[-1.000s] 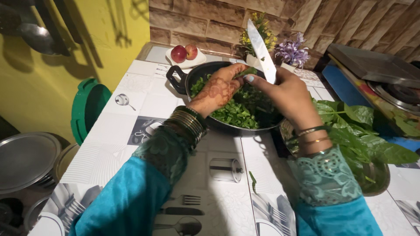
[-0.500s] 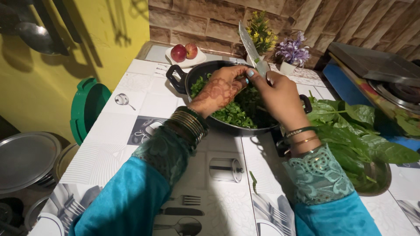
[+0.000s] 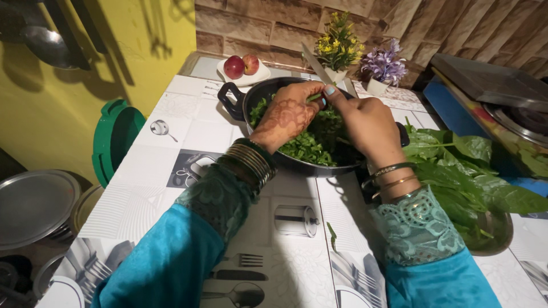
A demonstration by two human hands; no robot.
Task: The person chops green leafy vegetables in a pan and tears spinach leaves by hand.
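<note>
We are holding our left hand [image 3: 285,117] pinched on leaf stems over the black pan [image 3: 257,94] while our right hand [image 3: 365,122] is gripping the knife [image 3: 315,63], so cut greens [image 3: 308,145] are dropping inside.

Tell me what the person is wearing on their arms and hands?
Both arms have bright teal sleeves ending in lacy green cuffs. The left hand has reddish-brown henna patterns and a thick stack of dark and gold bangles. The right hand has thin gold bangles and pale blue nail polish.
</note>
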